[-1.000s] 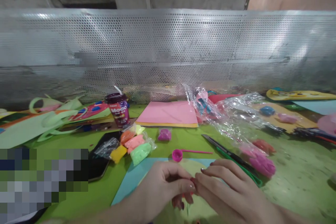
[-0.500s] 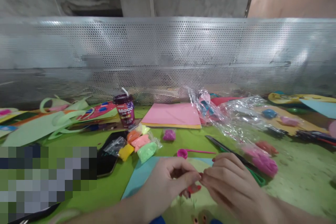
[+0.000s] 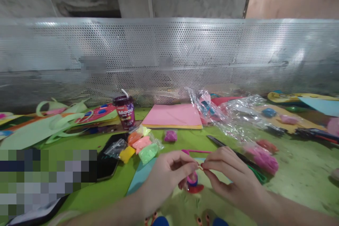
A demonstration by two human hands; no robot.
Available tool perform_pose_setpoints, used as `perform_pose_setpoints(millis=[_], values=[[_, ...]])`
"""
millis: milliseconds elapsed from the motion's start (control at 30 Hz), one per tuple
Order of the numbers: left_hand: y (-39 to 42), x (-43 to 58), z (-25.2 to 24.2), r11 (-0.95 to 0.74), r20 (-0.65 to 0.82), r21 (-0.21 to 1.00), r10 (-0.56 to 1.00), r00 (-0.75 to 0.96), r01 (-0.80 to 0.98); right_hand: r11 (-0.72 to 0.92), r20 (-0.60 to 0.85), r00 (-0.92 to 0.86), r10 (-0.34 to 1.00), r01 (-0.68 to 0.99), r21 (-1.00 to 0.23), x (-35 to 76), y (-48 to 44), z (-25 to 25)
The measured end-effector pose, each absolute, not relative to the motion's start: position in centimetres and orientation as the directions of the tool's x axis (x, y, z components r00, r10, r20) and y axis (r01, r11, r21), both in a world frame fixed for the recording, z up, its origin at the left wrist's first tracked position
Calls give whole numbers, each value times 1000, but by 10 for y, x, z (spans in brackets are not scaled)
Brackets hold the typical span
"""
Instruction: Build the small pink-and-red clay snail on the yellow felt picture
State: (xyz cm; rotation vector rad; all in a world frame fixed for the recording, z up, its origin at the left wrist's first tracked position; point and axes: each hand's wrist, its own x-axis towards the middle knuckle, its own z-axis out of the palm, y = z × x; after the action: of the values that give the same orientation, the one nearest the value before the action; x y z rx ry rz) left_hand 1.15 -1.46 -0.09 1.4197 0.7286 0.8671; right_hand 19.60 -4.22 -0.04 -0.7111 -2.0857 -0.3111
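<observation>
My left hand (image 3: 168, 171) and my right hand (image 3: 233, 171) meet fingertip to fingertip above the work. Between them is a tiny thin pale strip (image 3: 200, 167), pinched by both; its material is too small to make out. Beneath the fingers lies a pale yellow-green sheet (image 3: 182, 206), over a light blue sheet (image 3: 141, 174). A flat red piece (image 3: 196, 189) rests on it, with a round pink-and-blue piece (image 3: 192, 179) just above, partly covered by my left fingers. Near the bottom edge are two blue rounded pieces (image 3: 160, 221) with small orange stalks beside them.
Behind the hands lie a pink stick (image 3: 200, 151), scissors (image 3: 219, 142) and a purple clay lump (image 3: 171, 135). Bagged colored clay (image 3: 148, 153), a phone (image 3: 108, 169) and a drink cup (image 3: 126, 113) are leftward. Pink paper (image 3: 173, 116) and crinkled plastic (image 3: 238, 116) sit farther back.
My fingertips have shifted slightly up and left, and the thin strip now shows between them. The red piece and the round pink-and-blue piece are more exposed below. The view has tilted down a little.
</observation>
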Motion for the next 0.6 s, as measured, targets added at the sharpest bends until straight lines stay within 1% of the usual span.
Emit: perform_pose_setpoints(millis=[333,467,600], values=[[-15,12,1,-89,98,995,857,506,-42,772,818,-430,383,635,-27,192,-48,1],[-9,12,0,-98,117,993,885,450,-66,760,806,-438,398,650,-22,193,-45,-1],[2,10,-5,-67,119,984,937,329,-163,749,790,-438,429,661,-39,196,-43,0]])
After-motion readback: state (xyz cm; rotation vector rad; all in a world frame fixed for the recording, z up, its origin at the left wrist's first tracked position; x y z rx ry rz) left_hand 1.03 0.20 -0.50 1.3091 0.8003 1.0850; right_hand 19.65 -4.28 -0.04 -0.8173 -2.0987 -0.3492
